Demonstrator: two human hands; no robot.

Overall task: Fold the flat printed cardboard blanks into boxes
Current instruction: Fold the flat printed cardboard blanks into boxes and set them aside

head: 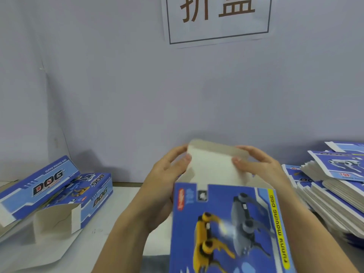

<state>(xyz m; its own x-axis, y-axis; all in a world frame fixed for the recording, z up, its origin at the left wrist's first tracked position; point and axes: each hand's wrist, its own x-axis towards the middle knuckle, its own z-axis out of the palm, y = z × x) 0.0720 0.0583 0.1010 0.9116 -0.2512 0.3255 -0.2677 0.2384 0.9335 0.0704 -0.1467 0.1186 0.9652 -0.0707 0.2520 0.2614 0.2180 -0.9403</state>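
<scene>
A blue printed box [226,229] with yellow and grey robot dogs on its face is held up in front of me, its far end open. Its white top flap [212,166] stands up, with the tuck tab bent along the far edge. My left hand [169,170] grips the flap's left edge, thumb on the white inner face. On the right edge my right hand [256,164] pinches the flap the same way. A tall stack of flat printed blanks [332,186] lies at the right.
At the left lie two folded blue boxes [65,192], one leaning on the other, the nearer with its white end flaps open. A white table [122,205] runs under everything. Behind stands a pale wall with a paper sign [216,18].
</scene>
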